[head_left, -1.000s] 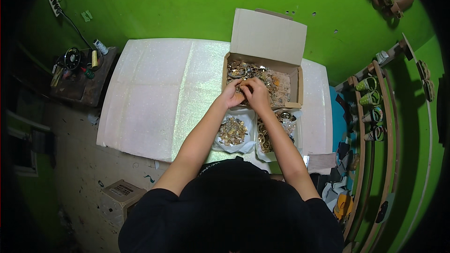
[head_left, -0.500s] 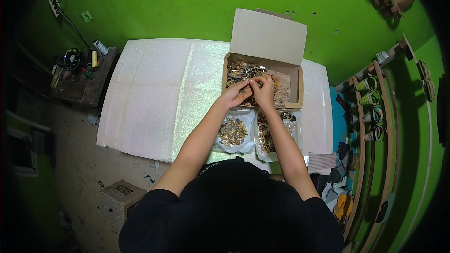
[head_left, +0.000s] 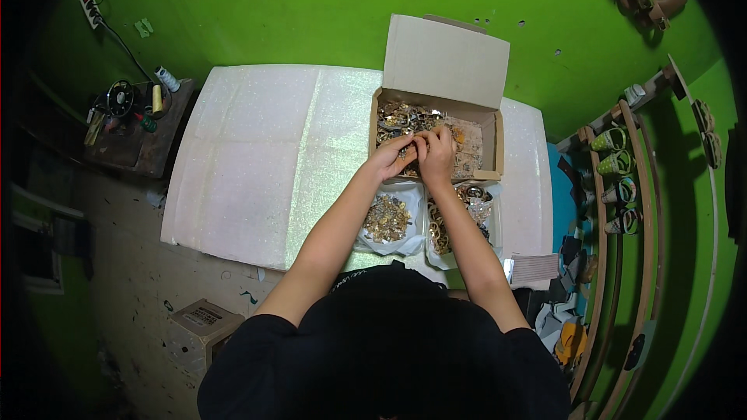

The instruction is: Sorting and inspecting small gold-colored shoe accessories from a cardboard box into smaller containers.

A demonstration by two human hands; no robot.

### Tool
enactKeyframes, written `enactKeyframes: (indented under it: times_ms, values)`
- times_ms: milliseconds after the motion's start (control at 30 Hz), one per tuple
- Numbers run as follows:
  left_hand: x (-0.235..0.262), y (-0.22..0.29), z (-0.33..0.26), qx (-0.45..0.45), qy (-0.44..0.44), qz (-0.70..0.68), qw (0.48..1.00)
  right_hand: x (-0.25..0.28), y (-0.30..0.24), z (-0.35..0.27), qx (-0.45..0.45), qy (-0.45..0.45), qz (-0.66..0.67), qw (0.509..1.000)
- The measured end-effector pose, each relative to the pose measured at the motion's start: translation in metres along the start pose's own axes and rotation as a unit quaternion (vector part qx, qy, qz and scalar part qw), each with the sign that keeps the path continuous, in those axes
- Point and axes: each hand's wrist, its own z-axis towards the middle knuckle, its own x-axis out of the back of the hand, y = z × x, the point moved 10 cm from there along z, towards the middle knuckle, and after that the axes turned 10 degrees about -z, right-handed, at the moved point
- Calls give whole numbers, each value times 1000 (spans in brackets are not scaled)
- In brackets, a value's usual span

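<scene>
Both hands meet over an open cardboard box [head_left: 499,148] that holds a heap of small metal pieces, mostly gold and silver, like buckles [head_left: 408,115]. My left hand [head_left: 389,159] is half curled, palm turned up, at the box's near side. Against its fingertips, my right hand [head_left: 437,154] is bent with its fingers drawn together. Whatever lies between the fingers is too small or hidden to name. Just below stand a white bag-lined container [head_left: 372,243] of small gold and silver pieces and a second container [head_left: 445,261] with larger rings and buckles, partly behind my right forearm.
The pale shimmering tabletop [head_left: 241,148] runs to the green wall. The box's raised lid [head_left: 446,62] stands at the back. To the right is a wooden rack [head_left: 603,264] with sandals [head_left: 615,163]; at left, a small table [head_left: 128,148] with thread spools. A carton [head_left: 201,327] sits on the floor.
My right hand has shifted slightly and its fingers have turned over the left fingertips. The left hand stays nearly in place.
</scene>
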Motion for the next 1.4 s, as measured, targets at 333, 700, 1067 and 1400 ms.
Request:
enactKeyframes:
  times_ms: [333,700,1067,1400]
  values:
    - [-2,1,0,-2,13,-4,1000,-15,24,-6,-95,-17,96,991]
    - [-2,5,-6,-18,43,1,999,-4,10,0,-13,-30,59,998]
    - [3,0,0,7,16,27,999,1,3,1,44,-17,30,998]
    - [1,2,-4,-10,35,35,999,4,6,-7,11,30,11,999]
